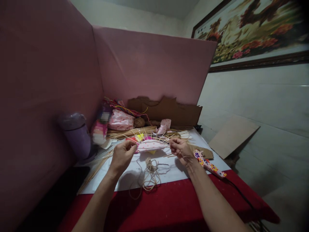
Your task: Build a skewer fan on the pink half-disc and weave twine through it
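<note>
A half-round piece of white cloth with pink dots (153,145) spans the space between my hands, with thin sticks fanning out behind its upper edge. My left hand (123,157) pinches at its left end, and my right hand (180,149) pinches near its right end. A thin cord seems to run along the piece to the fingers of both hands. Below it, a loose tangle of twine (151,177) lies on the white sheet (106,183) and over the red cloth (154,206). What exactly sits between each hand's fingertips is too small to tell.
A patterned glue gun (210,164) with a black cable lies at the right. Bamboo sticks (96,167) lie at left and behind. A purple container (78,137) stands at the left. Dotted fabric (122,120), a twine ball (139,122) and cardboard (166,111) are at the back.
</note>
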### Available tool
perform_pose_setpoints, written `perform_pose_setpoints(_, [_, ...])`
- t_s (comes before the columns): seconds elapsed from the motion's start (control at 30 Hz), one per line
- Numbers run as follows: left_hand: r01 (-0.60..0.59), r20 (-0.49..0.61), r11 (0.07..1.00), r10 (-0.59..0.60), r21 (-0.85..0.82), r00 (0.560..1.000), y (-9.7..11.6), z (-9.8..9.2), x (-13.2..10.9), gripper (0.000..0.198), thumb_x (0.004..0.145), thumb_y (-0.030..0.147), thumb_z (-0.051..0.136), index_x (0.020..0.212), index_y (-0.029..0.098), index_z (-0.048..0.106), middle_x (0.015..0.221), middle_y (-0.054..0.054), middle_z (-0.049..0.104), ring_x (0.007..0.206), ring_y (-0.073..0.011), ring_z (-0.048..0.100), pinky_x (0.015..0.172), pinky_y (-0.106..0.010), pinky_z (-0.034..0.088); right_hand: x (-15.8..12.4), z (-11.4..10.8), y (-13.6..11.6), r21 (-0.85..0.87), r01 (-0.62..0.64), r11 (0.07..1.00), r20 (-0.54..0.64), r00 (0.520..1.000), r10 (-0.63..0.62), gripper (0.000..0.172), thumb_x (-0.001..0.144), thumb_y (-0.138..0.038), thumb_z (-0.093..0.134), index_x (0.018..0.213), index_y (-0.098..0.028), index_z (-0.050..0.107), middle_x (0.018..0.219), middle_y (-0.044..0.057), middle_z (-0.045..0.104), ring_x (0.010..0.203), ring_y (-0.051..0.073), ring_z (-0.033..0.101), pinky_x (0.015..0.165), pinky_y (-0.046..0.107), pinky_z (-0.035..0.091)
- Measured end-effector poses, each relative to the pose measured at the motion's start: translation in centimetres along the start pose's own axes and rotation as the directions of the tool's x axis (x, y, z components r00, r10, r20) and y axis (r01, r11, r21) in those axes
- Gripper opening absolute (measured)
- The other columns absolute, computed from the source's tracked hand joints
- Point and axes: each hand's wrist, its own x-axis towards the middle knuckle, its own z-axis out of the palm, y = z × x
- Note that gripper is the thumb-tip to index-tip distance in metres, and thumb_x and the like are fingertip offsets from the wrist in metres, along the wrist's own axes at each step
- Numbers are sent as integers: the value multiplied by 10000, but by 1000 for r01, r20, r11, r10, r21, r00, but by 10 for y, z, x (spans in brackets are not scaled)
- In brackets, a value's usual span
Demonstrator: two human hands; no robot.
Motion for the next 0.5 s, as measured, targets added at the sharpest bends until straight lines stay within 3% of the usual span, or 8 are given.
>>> perform_pose_setpoints(0.17, [9,49,998,-12,69,999,-4,-2,0,183,702,302,616,748,168,731,652,-27,688,606,-150,586,559,-251,423,4,-1,11,-143,-1,990,-68,998,-9,319,524,-359,805,623,-149,586,501,-43,518,412,55,414,361,165,302])
perform_pose_setpoints(0.3, [-9,60,973,-5,231,998,-2,-4,-1,160,702,288,612,752,216,746,773,-30,735,724,-175,640,624,-256,455,6,-2,16,-243,10,970,-105,994,-36,240,570,-325,741,591,-156,573,486,-38,523,420,69,435,352,164,323])
perform_pose_setpoints(0.5, [15,180,847,-130,531,975,7,-6,-1,191,724,268,563,716,227,749,739,-33,736,716,-186,647,599,-264,404,6,-4,18,-344,-9,939,-140,989,-42,166,575,-271,669,542,-167,544,404,-66,456,336,55,369,304,164,279])
